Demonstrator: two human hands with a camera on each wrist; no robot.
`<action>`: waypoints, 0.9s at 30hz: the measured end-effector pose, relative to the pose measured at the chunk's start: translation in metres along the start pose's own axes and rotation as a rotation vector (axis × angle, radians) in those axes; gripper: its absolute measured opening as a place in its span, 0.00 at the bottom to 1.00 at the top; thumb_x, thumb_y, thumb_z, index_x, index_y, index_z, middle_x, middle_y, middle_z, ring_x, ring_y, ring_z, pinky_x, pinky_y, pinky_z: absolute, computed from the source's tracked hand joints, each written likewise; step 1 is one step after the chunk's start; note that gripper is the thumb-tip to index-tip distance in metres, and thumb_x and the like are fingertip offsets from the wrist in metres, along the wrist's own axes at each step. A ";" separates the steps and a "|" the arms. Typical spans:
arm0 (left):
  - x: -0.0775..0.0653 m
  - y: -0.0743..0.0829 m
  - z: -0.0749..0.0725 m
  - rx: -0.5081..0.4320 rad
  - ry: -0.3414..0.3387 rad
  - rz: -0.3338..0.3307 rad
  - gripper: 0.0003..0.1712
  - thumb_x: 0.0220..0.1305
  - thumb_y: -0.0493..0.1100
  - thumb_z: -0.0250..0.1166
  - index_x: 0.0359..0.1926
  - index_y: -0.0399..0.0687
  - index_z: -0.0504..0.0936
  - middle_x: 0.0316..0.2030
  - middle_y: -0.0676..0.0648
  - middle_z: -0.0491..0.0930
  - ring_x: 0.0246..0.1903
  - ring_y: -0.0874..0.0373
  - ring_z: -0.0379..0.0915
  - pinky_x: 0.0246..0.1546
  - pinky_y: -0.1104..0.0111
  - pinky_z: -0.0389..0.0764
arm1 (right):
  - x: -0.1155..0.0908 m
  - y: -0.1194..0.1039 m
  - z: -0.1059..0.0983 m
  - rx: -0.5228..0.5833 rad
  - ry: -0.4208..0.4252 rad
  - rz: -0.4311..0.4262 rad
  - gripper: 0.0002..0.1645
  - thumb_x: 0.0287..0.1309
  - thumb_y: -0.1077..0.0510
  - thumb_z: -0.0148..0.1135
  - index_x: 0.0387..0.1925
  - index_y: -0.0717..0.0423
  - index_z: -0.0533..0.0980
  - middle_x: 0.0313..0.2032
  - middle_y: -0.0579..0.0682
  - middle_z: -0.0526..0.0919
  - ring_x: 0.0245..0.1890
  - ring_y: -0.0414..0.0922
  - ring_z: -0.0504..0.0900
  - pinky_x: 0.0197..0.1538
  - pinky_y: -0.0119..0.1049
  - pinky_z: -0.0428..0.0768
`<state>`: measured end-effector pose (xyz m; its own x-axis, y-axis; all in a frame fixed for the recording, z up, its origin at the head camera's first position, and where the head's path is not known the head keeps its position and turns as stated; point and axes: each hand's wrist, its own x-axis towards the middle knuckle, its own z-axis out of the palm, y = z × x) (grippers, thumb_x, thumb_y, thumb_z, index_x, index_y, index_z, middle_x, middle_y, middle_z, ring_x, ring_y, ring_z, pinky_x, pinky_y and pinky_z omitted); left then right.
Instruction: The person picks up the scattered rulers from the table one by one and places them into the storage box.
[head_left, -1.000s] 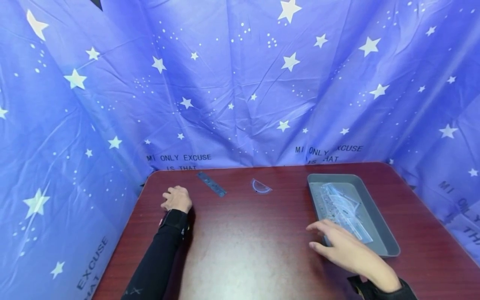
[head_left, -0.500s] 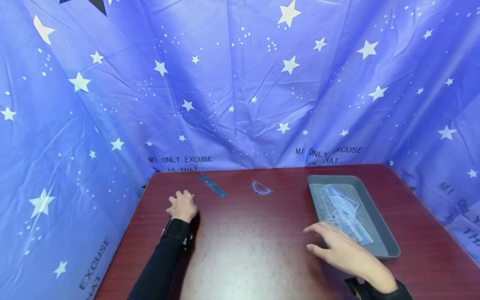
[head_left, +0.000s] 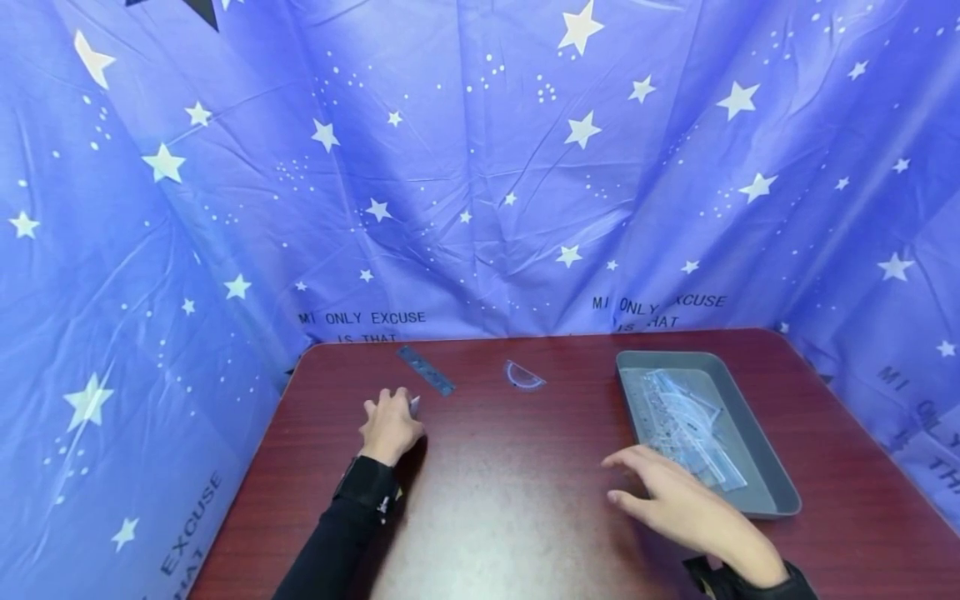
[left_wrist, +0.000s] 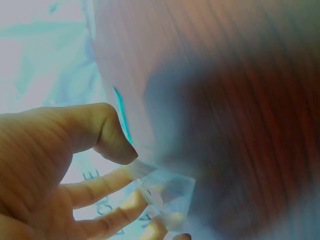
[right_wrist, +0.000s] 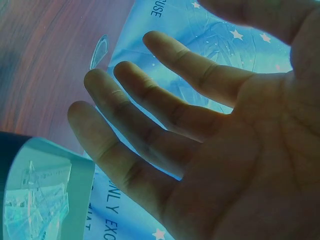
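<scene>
My left hand [head_left: 390, 429] is low over the left part of the table, palm down. In the left wrist view its thumb and fingers pinch a flat, clear plastic piece [left_wrist: 172, 192] with an angled corner; the hand mostly hides it in the head view. Behind that hand lies a bluish see-through ruler [head_left: 425, 371], and a clear protractor [head_left: 525, 377] is farther right. My right hand [head_left: 678, 500] hovers by the near left side of a grey tray [head_left: 753, 454], fingers spread and holding nothing. Several clear rulers and drawing pieces [head_left: 690, 425] lie overlapped in the tray.
The table [head_left: 495, 467] is dark red wood with a bright glare at its near middle. A blue curtain [head_left: 480, 167] with white stars hangs along its back and sides.
My left hand has moved right and toward me, bringing the clear plastic piece along. My right hand has shifted slightly left. The ruler, protractor and tray stay put.
</scene>
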<state>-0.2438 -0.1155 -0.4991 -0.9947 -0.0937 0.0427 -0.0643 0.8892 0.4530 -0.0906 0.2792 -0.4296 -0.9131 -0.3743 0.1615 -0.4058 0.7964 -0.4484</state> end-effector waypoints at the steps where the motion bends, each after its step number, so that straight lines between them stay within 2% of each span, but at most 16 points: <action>1: -0.003 0.002 0.001 -0.010 0.009 0.013 0.27 0.49 0.38 0.75 0.53 0.39 0.81 0.53 0.32 0.77 0.56 0.28 0.68 0.43 0.26 0.79 | 0.000 -0.001 0.001 0.000 0.003 -0.001 0.20 0.63 0.51 0.76 0.55 0.49 0.83 0.52 0.41 0.86 0.50 0.44 0.86 0.50 0.43 0.86; 2: -0.005 0.005 0.001 -0.020 0.016 0.027 0.27 0.49 0.38 0.76 0.52 0.40 0.81 0.53 0.33 0.77 0.56 0.29 0.68 0.43 0.26 0.79 | 0.001 -0.002 0.002 0.001 0.005 -0.004 0.20 0.64 0.51 0.76 0.55 0.49 0.83 0.52 0.41 0.86 0.51 0.43 0.85 0.51 0.43 0.86; 4: -0.016 0.020 -0.010 -0.045 -0.002 0.036 0.27 0.50 0.37 0.76 0.53 0.40 0.81 0.53 0.33 0.77 0.57 0.30 0.68 0.47 0.27 0.79 | 0.002 -0.004 0.004 0.012 0.005 -0.011 0.20 0.64 0.51 0.75 0.55 0.49 0.83 0.52 0.41 0.86 0.51 0.43 0.85 0.51 0.43 0.86; 10: -0.033 0.045 -0.015 -0.043 0.023 0.106 0.29 0.50 0.40 0.78 0.56 0.44 0.82 0.52 0.39 0.78 0.59 0.35 0.69 0.46 0.32 0.81 | 0.008 -0.009 0.010 0.116 -0.023 -0.028 0.18 0.67 0.53 0.73 0.56 0.51 0.82 0.53 0.46 0.87 0.49 0.43 0.88 0.49 0.41 0.88; 15: -0.051 0.069 -0.022 -0.044 0.040 0.160 0.30 0.50 0.41 0.79 0.56 0.46 0.83 0.53 0.41 0.79 0.59 0.37 0.69 0.44 0.37 0.81 | 0.014 -0.015 0.018 0.190 -0.060 0.001 0.18 0.70 0.53 0.71 0.57 0.53 0.82 0.54 0.49 0.87 0.49 0.48 0.89 0.49 0.41 0.88; 19: -0.063 0.086 -0.025 -0.060 0.073 0.213 0.28 0.50 0.39 0.76 0.56 0.46 0.83 0.51 0.42 0.79 0.56 0.39 0.70 0.41 0.41 0.81 | 0.020 -0.021 0.026 0.251 -0.074 0.037 0.20 0.71 0.52 0.69 0.60 0.55 0.80 0.56 0.53 0.87 0.49 0.49 0.89 0.49 0.39 0.88; 24: -0.079 0.103 -0.029 -0.083 0.129 0.297 0.28 0.49 0.36 0.71 0.56 0.47 0.83 0.49 0.43 0.80 0.52 0.42 0.70 0.35 0.48 0.80 | 0.025 -0.025 0.034 0.366 -0.049 0.071 0.24 0.73 0.53 0.67 0.64 0.60 0.78 0.55 0.57 0.88 0.46 0.40 0.88 0.44 0.33 0.86; 27: -0.090 0.112 -0.031 -0.088 0.165 0.349 0.28 0.49 0.36 0.72 0.56 0.48 0.84 0.47 0.44 0.80 0.50 0.43 0.71 0.34 0.50 0.79 | 0.027 -0.028 0.040 0.415 -0.005 0.065 0.24 0.74 0.54 0.67 0.64 0.62 0.77 0.53 0.58 0.88 0.46 0.37 0.88 0.45 0.32 0.87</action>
<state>-0.1588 -0.0216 -0.4248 -0.9288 0.1304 0.3470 0.2897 0.8394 0.4600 -0.1026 0.2276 -0.4473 -0.9357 -0.3326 0.1176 -0.2964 0.5601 -0.7736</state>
